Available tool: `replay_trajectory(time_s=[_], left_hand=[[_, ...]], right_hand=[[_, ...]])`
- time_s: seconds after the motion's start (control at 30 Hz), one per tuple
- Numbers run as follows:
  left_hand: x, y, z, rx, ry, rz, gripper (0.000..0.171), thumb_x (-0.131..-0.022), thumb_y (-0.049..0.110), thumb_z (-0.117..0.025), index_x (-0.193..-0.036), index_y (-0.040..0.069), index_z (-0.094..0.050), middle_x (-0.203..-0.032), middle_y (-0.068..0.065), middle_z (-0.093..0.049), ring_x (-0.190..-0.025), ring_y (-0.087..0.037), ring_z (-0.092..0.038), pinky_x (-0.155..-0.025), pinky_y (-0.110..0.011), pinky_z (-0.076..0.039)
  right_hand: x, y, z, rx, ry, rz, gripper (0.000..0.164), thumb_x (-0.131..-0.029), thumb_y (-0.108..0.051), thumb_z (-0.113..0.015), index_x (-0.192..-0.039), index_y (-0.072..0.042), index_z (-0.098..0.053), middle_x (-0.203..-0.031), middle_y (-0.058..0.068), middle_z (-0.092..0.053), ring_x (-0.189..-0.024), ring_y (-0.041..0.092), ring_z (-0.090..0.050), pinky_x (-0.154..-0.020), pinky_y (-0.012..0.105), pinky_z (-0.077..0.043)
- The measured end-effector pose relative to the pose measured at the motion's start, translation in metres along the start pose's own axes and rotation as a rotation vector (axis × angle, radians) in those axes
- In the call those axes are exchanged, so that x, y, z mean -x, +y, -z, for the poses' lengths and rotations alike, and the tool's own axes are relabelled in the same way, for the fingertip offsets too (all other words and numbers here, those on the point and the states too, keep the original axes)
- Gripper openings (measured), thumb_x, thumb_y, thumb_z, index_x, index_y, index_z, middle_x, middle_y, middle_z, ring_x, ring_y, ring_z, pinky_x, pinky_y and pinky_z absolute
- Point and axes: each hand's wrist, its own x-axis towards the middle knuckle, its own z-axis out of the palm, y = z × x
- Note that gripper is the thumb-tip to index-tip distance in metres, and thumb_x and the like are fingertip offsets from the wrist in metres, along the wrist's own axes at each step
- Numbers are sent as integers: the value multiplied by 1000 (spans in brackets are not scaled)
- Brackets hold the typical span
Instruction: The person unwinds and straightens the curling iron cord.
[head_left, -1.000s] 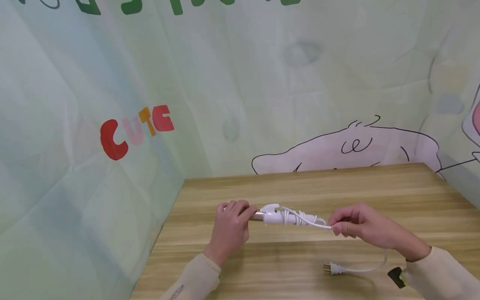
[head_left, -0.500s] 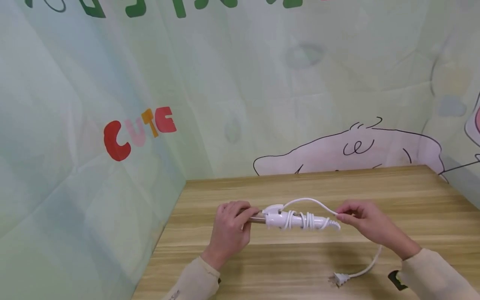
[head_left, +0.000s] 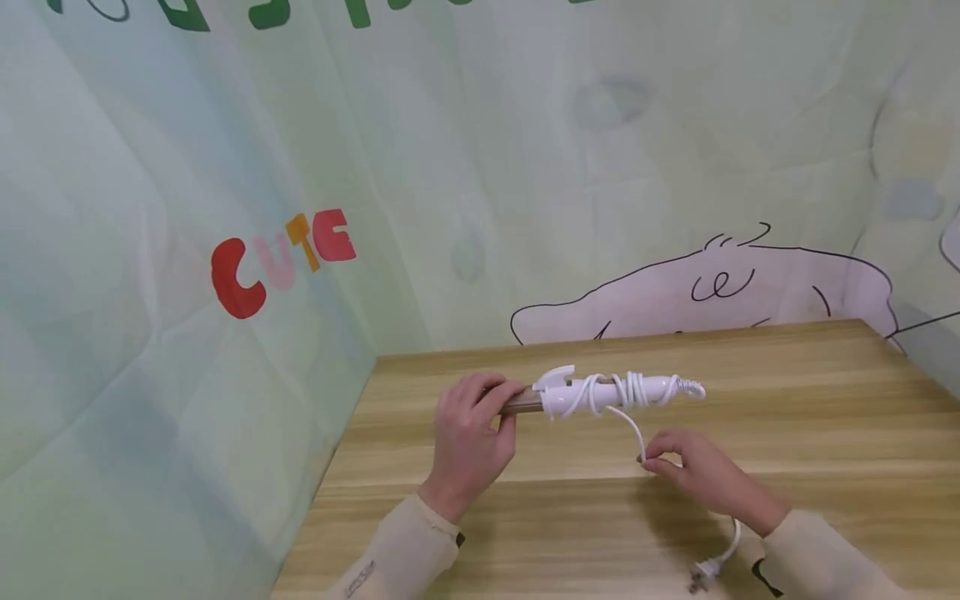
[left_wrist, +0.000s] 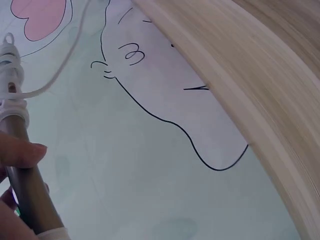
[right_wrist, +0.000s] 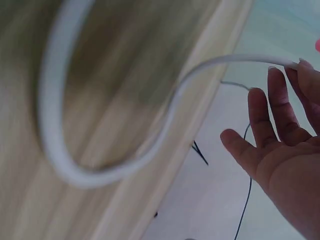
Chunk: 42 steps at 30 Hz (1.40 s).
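Note:
A curling iron point(head_left: 658, 390) with a white handle is held level above the wooden table. My left hand point(head_left: 468, 442) grips its metal barrel point(head_left: 523, 402), thumb and fingers wrapped around it; the left wrist view shows the same barrel point(left_wrist: 32, 192) up close. White cord point(head_left: 635, 432) circles the handle in several turns. Below the handle, my right hand point(head_left: 701, 477) pinches the loose stretch of cord between thumb and forefinger. In the right wrist view its other fingers point(right_wrist: 261, 117) are spread apart. The two-prong plug point(head_left: 707, 573) hangs low at the cord's end, near the right sleeve.
The wooden table point(head_left: 420, 475) spreads beneath both hands. Behind and to the left hangs a pale green printed curtain point(head_left: 450, 167) with coloured letters and a cartoon drawing. A dark band point(head_left: 765, 579) shows at the right sleeve.
My right hand has carried the cord from the handle's right end, over its top, then down below it. The curling iron has risen slightly in view, and the plug has shifted right and down.

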Motion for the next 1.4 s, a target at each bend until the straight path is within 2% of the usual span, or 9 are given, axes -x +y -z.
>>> replay_trajectory(time_s=[0.1,0.2,0.37,0.53,0.67,0.9,1.1,1.23,1.4], left_hand=[[-5,3,-4,-20,2,-3,23,-75,-3,-78,-95,8,-76,-95,-5,-64,-86,-22,-62,-72,-46,-47],[-6,7,-6,-54,-19,0,22,-75,-3,-78,-94,8,-76,-95,-4,-63,-85,-22,-62,-71,-44,-46],[-6,12,-11,-105,-39,4,23,-74,-2,-78,-94,9,-76,-95,-3,-63,-86,-21,-62,-71,-43,-46],[-7,16,-13,-123,-47,34,24,-73,-2,-80,-94,9,-76,-94,-4,-64,-86,-22,-63,-72,-43,-46],[-9,19,-13,-122,-60,60,24,-74,-1,-81,-95,10,-76,-93,-4,-64,-85,-22,-63,-73,-43,-48],[-13,22,-14,-113,-48,49,23,-74,-1,-80,-94,9,-76,-93,-5,-65,-84,-23,-64,-71,-45,-48],[-11,21,-15,-115,-42,53,23,-72,-3,-80,-92,9,-77,-91,-4,-65,-82,-23,-64,-70,-46,-49],[-10,18,-13,-134,-39,70,25,-72,-3,-80,-92,10,-76,-92,-5,-66,-82,-24,-65,-69,-46,-49],[-11,10,-11,-170,-36,69,26,-71,-5,-79,-93,10,-75,-92,-6,-66,-82,-25,-65,-68,-45,-47]], right_hand=[[-4,-3,-16,-7,4,10,7,-87,-4,-73,-83,-11,-72,-85,-10,-65,-82,5,-60,-73,35,-52],[-7,-13,-30,-1,51,-50,10,-84,-1,-73,-94,0,-71,-93,4,-69,-85,16,-65,-74,38,-55],[-15,-37,-40,102,333,-127,69,-76,2,-81,-132,16,-45,-124,32,-50,-110,46,-55,-90,57,-47],[-23,-60,-39,283,559,-69,92,-72,-5,-85,-140,16,-27,-134,40,-32,-124,55,-35,-103,62,-31],[-30,-68,-35,401,564,18,81,-74,-8,-81,-136,17,-34,-130,38,-40,-124,53,-38,-107,59,-28],[-46,-79,-47,361,478,171,53,-82,-1,-73,-129,10,-51,-124,26,-54,-116,43,-51,-98,57,-40],[-50,-94,-65,113,624,145,29,-77,7,-79,-102,2,-66,-104,11,-64,-95,24,-64,-80,36,-53],[-45,-99,-70,-50,710,111,25,-73,15,-79,-88,-2,-67,-88,1,-65,-77,12,-64,-69,21,-54],[-36,-104,-65,-96,713,51,27,-72,15,-79,-86,-5,-68,-80,-4,-66,-69,7,-61,-59,18,-52]])
